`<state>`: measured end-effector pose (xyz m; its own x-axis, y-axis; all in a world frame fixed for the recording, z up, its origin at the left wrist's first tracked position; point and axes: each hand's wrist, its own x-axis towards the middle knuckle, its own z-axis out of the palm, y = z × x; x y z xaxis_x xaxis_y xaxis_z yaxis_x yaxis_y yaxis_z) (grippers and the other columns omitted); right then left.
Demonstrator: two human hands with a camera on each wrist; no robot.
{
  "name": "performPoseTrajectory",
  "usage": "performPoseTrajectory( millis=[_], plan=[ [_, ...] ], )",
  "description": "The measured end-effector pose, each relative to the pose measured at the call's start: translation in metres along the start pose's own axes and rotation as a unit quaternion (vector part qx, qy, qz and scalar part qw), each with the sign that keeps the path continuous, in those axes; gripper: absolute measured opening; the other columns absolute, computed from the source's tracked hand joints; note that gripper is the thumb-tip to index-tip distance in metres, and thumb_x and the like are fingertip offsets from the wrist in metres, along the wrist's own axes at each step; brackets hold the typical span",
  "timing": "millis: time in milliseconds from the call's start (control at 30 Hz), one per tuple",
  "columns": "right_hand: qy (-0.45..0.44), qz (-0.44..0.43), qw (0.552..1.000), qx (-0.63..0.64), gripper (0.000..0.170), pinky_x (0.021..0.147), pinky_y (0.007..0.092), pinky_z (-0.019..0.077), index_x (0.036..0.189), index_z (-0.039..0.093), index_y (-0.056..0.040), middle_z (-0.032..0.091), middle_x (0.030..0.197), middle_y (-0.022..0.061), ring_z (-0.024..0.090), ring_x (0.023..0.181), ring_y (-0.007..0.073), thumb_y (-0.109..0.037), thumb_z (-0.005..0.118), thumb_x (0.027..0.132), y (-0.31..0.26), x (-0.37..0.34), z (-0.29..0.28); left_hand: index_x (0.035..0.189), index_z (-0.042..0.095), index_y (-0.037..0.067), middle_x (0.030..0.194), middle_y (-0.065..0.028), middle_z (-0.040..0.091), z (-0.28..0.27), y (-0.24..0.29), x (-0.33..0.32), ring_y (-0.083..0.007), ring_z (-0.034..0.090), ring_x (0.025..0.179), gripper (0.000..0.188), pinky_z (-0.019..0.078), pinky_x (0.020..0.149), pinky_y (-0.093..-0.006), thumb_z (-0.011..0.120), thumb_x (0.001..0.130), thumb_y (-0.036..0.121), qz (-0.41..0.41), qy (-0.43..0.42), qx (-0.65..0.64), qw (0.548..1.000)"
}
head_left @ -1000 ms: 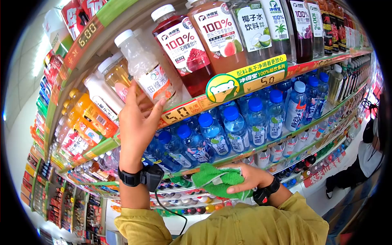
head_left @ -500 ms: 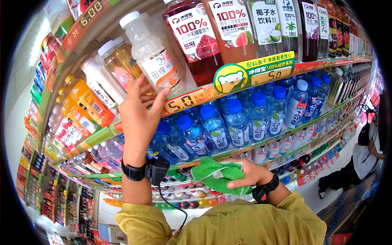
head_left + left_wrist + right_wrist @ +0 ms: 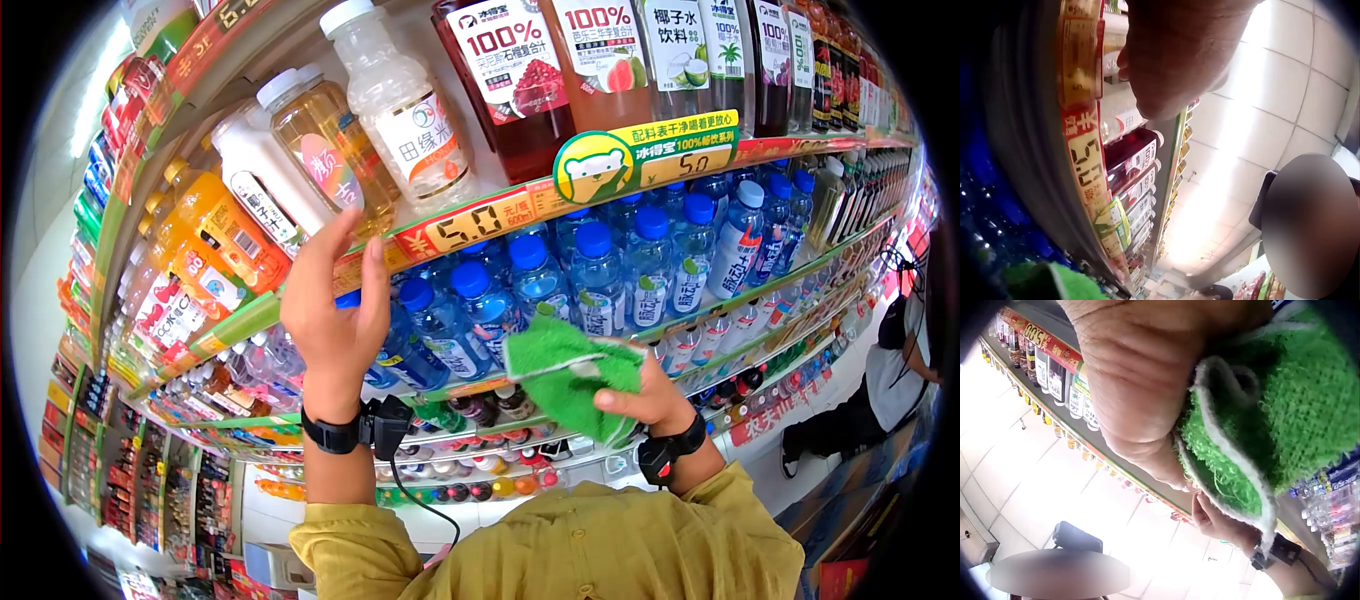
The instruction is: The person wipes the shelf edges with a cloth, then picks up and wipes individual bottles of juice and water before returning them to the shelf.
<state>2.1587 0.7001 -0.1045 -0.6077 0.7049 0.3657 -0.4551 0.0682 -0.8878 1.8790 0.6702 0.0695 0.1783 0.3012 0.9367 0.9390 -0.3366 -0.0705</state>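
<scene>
My left hand (image 3: 335,310) is raised at the front edge of the upper shelf, fingers loosely spread and holding nothing. Just beyond its fingertips stand a clear bottle of amber drink (image 3: 318,150) with a pink label and a white coconut drink bottle (image 3: 262,185). To their right is a clear bottle (image 3: 408,115) of cloudy whitish drink with a white and orange label. Lower down, my right hand (image 3: 655,398) grips a folded green cloth (image 3: 572,385), its thumb lying over the near side. The right wrist view shows the cloth's white edging (image 3: 1225,453) close up.
Red juice bottles (image 3: 512,75) stand farther right on the upper shelf, behind a yellow price strip (image 3: 470,232). Blue-capped bottles (image 3: 600,290) fill the shelf below. Orange drinks (image 3: 225,225) stand at left. A person in dark trousers (image 3: 840,425) is at the far right.
My left hand has drawn back from the whitish drink bottle, which its fingers overlapped before. My right hand and the green cloth have risen a little and shifted right.
</scene>
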Motion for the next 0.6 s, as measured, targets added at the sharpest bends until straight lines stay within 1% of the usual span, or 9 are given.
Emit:
performPoseTrajectory(
  millis=[67,133,167,233,300,333,400,500,600],
  plan=[
    [0.035,-0.033,0.999,0.008,0.067,0.100,0.0344,0.0445,0.136,0.046,0.0028,0.061,0.125,0.0091,0.056,0.116,0.0165,-0.020,0.078,0.082,-0.001,0.002,0.007,0.108,0.066,-0.001,0.105,-0.0156,0.070,-0.013,-0.008,-0.011,-0.0310,0.067,0.097,0.027,0.0520,0.088,-0.0390,0.072,0.081,0.000,0.029,0.008,0.035,0.999],
    [0.076,-0.062,0.995,0.025,0.068,0.101,0.0349,0.0443,0.137,0.045,0.0033,0.060,0.127,0.0106,0.056,0.117,0.0178,-0.019,0.077,0.082,0.002,0.004,0.013,0.108,0.066,-0.001,0.105,-0.0157,0.069,-0.021,-0.027,-0.021,-0.0317,0.067,0.098,0.027,0.0522,0.087,-0.0388,0.071,0.082,0.000,0.058,0.020,0.038,0.997],
    [0.101,-0.086,0.991,-0.003,0.068,0.101,0.0351,0.0443,0.138,0.045,0.0034,0.060,0.127,0.0110,0.056,0.117,0.0181,-0.019,0.077,0.082,0.002,0.006,0.017,0.108,0.066,-0.001,0.105,-0.0158,0.069,-0.025,-0.039,-0.027,-0.0320,0.067,0.098,0.027,0.0524,0.086,-0.0387,0.070,0.082,0.000,0.070,0.027,0.040,0.996],
    [0.147,-0.133,0.978,-0.061,0.069,0.101,0.0354,0.0444,0.138,0.045,0.0036,0.060,0.127,0.0118,0.056,0.116,0.0185,-0.019,0.078,0.081,0.001,0.011,0.025,0.109,0.065,-0.001,0.110,-0.0167,0.068,-0.033,-0.059,-0.038,-0.0338,0.065,0.103,0.027,0.0501,0.090,-0.0406,0.069,0.082,-0.001,0.051,0.032,0.053,0.997],
    [0.195,-0.194,0.949,-0.153,0.071,0.100,0.0358,0.0449,0.138,0.044,0.0059,0.061,0.125,0.0133,0.058,0.114,0.0199,-0.021,0.078,0.081,-0.003,0.017,0.033,0.109,0.065,-0.001,0.112,-0.0170,0.067,-0.040,-0.076,-0.046,-0.0340,0.063,0.107,0.027,0.0484,0.093,-0.0418,0.068,0.082,-0.002,0.045,0.041,0.086,0.994],
    [0.230,-0.206,0.934,-0.181,0.072,0.100,0.0356,0.0450,0.137,0.044,0.0064,0.061,0.124,0.0133,0.058,0.113,0.0200,-0.021,0.079,0.081,-0.007,0.022,0.038,0.111,0.065,0.000,0.114,-0.0173,0.066,-0.041,-0.084,-0.052,-0.0347,0.062,0.109,0.029,0.0459,0.097,-0.0432,0.067,0.083,-0.001,0.027,0.039,0.080,0.996],
    [0.301,-0.230,0.896,-0.232,0.071,0.099,0.0349,0.0452,0.137,0.044,0.0062,0.062,0.122,0.0129,0.058,0.112,0.0198,-0.020,0.079,0.082,-0.010,0.034,0.046,0.113,0.065,0.000,0.114,-0.0175,0.066,-0.043,-0.094,-0.057,-0.0351,0.062,0.109,0.030,0.0452,0.098,-0.0439,0.067,0.083,0.000,0.018,0.032,0.069,0.997],
    [0.337,-0.287,0.838,-0.319,0.065,0.096,0.0329,0.0465,0.139,0.043,0.0046,0.063,0.120,0.0120,0.059,0.109,0.0179,-0.009,0.075,0.084,-0.018,0.059,0.063,0.118,0.063,0.000,0.113,-0.0176,0.065,-0.044,-0.105,-0.061,-0.0356,0.060,0.108,0.036,0.0436,0.099,-0.0452,0.067,0.082,0.001,0.028,0.017,0.070,0.997],
    [0.351,-0.319,0.774,-0.419,0.064,0.091,0.0314,0.0485,0.139,0.042,0.0050,0.064,0.118,0.0122,0.061,0.106,0.0170,-0.008,0.074,0.085,-0.012,0.081,0.073,0.121,0.061,0.000,0.114,-0.0176,0.062,-0.042,-0.109,-0.064,-0.0362,0.057,0.109,0.038,0.0428,0.099,-0.0447,0.066,0.083,0.001,0.035,0.006,0.059,0.998]
  ],
)
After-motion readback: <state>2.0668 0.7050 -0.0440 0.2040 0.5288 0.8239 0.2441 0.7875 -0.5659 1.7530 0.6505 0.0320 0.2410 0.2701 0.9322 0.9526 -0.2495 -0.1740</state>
